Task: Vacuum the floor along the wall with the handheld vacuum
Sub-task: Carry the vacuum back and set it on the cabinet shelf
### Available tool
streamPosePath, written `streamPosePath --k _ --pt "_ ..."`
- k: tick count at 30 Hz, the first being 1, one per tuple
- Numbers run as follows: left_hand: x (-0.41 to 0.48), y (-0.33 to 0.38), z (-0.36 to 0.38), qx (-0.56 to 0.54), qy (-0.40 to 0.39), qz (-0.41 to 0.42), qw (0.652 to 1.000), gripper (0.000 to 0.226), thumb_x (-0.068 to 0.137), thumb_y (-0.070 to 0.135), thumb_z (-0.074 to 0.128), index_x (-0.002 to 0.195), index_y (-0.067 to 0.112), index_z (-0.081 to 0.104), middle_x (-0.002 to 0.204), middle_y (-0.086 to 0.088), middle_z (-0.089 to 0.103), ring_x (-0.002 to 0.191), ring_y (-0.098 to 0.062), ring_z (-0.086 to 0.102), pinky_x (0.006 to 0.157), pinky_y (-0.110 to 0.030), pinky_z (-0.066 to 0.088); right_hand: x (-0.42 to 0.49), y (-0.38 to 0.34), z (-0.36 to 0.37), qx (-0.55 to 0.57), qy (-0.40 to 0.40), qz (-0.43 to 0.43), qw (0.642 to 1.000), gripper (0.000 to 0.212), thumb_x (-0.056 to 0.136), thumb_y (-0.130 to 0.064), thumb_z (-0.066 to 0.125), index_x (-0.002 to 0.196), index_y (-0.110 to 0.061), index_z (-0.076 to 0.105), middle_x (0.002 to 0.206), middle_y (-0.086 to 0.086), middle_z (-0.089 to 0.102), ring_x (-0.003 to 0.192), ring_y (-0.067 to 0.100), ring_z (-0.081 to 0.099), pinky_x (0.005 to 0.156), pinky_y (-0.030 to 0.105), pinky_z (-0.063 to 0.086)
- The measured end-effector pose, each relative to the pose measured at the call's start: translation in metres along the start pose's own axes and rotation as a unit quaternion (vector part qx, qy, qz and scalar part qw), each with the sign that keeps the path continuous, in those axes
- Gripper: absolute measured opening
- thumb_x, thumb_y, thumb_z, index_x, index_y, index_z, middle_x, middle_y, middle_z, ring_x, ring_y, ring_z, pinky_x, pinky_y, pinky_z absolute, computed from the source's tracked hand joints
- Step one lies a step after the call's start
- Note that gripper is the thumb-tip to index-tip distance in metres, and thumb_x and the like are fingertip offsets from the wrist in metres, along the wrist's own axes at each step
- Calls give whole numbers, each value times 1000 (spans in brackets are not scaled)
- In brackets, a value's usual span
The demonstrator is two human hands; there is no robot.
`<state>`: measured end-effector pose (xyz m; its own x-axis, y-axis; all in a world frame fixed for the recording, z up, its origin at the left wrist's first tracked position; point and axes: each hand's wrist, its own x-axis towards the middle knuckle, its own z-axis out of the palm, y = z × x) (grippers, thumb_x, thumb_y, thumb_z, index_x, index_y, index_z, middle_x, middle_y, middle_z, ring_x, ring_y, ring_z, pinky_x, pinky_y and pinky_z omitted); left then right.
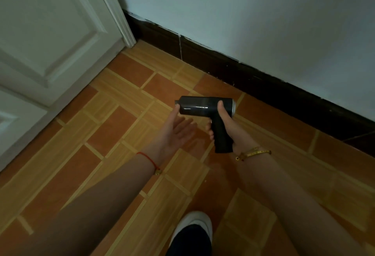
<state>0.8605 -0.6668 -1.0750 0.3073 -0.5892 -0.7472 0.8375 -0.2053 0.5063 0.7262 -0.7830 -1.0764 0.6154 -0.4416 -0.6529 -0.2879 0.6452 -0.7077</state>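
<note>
A black handheld vacuum [200, 106], pistol-shaped with a round barrel, is held in the air above the tiled floor [113, 125]. My right hand [227, 125] is wrapped around its handle, thumb resting on the barrel. My left hand [174, 132] is palm up with fingers apart, and its index fingertip touches the barrel's left end near the nozzle. The barrel lies level and points left, toward the door. The pale wall [253, 12] with its dark skirting board [263, 79] runs diagonally behind the vacuum.
A white panelled door [46, 38] and its frame [119, 16] fill the left side, meeting the wall in the corner. My shoe [194, 227], white with a dark leg above it, stands at the bottom centre on the orange and tan tiles.
</note>
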Motion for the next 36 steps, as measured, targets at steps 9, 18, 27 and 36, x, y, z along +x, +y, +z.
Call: streamPosePath --k 9,18,27,36 --pt "9 -10 53 -6 -39 43 998 51 83 30 72 127 12 54 119 -16 65 105 -28 69 90 -35 57 -16 -5 -36 30 6 -14 999 64 70 -75 53 86 -13 61 68 2 65 54 13 58 53 25 50" --pt "17 -19 70 14 -45 35 998 52 88 31 68 131 7 53 105 -13 72 98 -24 72 87 -30 58 -22 -2 -54 49 39 -35 997 67 65 -75 58 84 -10 60 68 4 63 54 16 60 51 26 51" --pt "22 -25 72 21 -52 45 997 39 89 28 67 122 10 58 98 -10 76 98 -22 73 88 -29 58 -24 0 -61 43 57 -29 997 68 68 -74 54 87 -9 61 69 7 65 55 17 62 53 27 53" --pt "25 -30 78 -8 -42 66 997 40 90 26 67 126 11 56 111 -13 71 100 -21 72 91 -31 57 -24 -5 -63 46 60 -26 997 66 70 -71 55 89 -8 61 67 6 67 55 18 63 55 27 55"
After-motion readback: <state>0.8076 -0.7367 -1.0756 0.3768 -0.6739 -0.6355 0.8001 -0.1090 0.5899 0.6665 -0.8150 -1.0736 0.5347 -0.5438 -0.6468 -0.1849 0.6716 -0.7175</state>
